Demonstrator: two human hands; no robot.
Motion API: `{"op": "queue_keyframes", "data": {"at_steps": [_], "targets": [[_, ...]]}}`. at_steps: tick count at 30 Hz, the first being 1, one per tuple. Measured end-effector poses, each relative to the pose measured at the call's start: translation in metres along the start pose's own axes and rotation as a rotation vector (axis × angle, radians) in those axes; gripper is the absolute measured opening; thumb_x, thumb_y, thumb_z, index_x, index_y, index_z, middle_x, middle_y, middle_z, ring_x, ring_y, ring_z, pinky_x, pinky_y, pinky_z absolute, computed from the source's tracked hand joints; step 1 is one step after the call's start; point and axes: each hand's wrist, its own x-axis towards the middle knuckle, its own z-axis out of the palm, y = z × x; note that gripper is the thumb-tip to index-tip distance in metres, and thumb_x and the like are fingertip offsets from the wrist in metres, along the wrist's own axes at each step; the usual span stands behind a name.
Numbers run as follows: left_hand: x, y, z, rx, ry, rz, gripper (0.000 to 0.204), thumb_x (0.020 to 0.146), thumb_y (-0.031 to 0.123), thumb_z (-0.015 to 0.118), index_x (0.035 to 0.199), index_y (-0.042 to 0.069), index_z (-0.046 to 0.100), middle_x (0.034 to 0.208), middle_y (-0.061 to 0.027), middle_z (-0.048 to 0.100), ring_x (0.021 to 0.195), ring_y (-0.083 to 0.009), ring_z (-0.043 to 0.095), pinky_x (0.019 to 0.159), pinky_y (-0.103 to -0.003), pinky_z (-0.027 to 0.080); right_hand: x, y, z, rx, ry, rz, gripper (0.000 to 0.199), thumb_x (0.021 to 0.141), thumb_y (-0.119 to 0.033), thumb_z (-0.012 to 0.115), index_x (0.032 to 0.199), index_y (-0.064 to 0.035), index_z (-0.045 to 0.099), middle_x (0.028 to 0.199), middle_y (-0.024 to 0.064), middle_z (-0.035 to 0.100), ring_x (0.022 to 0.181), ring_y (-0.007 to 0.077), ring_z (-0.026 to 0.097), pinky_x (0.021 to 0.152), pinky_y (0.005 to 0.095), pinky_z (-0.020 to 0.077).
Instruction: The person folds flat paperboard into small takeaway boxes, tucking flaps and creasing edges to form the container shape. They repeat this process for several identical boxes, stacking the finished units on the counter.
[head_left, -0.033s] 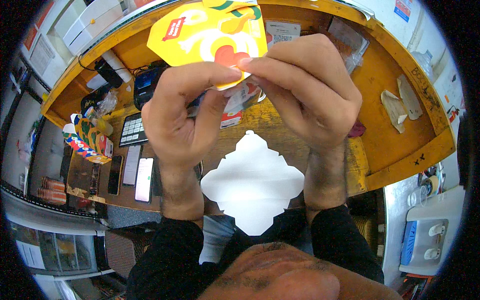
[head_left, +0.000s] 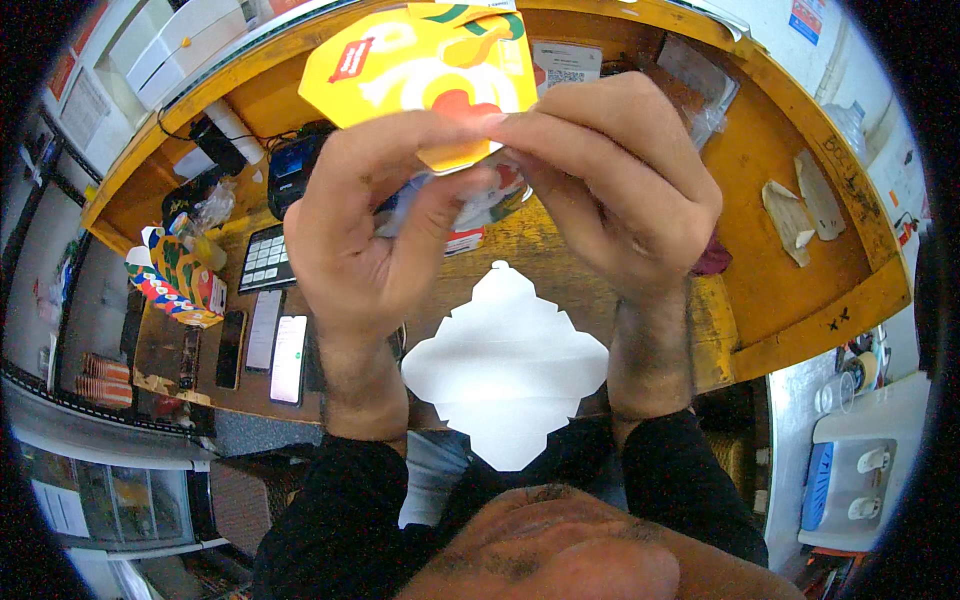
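Observation:
Up at the far side of the desk, both my hands hold a yellow printed carton blank (head_left: 400, 70) with a red heart shape on it. My right hand (head_left: 625, 185) pinches its near corner between thumb and forefinger. My left hand (head_left: 350, 220) curls in from the other side, its forefinger lying across the heart. The left thumb is blurred, just below the blank's near tip. Between my forearms lies a flat white die-cut card (head_left: 505, 360) with notched edges, reaching over the desk's near edge. Partly hidden beneath my hands is a clear plastic packet (head_left: 495, 205).
Several phones (head_left: 288, 360) lie left of my left forearm, beside a keypad device (head_left: 265, 258). Folded colourful cartons (head_left: 180, 280) stand at the desk's left end. A raised yellow wooden rim (head_left: 820, 325) curves round the desk. Torn brown paper (head_left: 788, 222) rests at right.
The left thumb has dropped slightly away from the blank's near tip, and the left forefinger reaches further across the heart. The yellow blank has shifted a little. The white card stays put.

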Motion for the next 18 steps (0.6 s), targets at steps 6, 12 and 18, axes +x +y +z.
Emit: {"op": "queue_keyframes", "data": {"at_steps": [6, 12, 18], "targets": [[0.002, -0.016, -0.009, 0.079, -0.028, -0.006, 0.026, 0.088, -0.01, 0.072, 0.113, -0.002, 0.075, 0.105, -0.0121, 0.081, 0.097, -0.0179, 0.078, 0.086, -0.031, 0.06, 0.002, 0.0, 0.001, 0.097, -0.027, 0.147, 0.023, 0.079, -0.002, 0.085, 0.102, -0.0023, 0.082, 0.114, 0.0116, 0.067, 0.093, 0.0195, 0.067, 0.076, 0.0285, 0.0549], [0.001, -0.017, -0.007, 0.056, -0.011, 0.086, 0.028, 0.086, -0.013, 0.071, 0.11, 0.0, 0.077, 0.104, -0.0124, 0.082, 0.097, -0.0179, 0.079, 0.088, -0.03, 0.061, -0.003, 0.019, -0.014, 0.304, -0.193, 0.216, 0.023, 0.089, -0.02, 0.083, 0.101, -0.0004, 0.08, 0.135, 0.0191, 0.055, 0.116, 0.02, 0.061, 0.083, 0.0273, 0.0543], [-0.005, -0.019, -0.002, 0.057, -0.084, 0.049, 0.038, 0.088, 0.0, 0.08, 0.125, 0.001, 0.068, 0.115, -0.0131, 0.077, 0.105, -0.0201, 0.075, 0.096, -0.034, 0.059, -0.005, -0.017, 0.012, 0.567, 0.128, 0.779, 0.016, 0.092, -0.013, 0.08, 0.1, 0.0003, 0.076, 0.137, 0.0171, 0.053, 0.127, 0.019, 0.056, 0.093, 0.0279, 0.0524]]}}
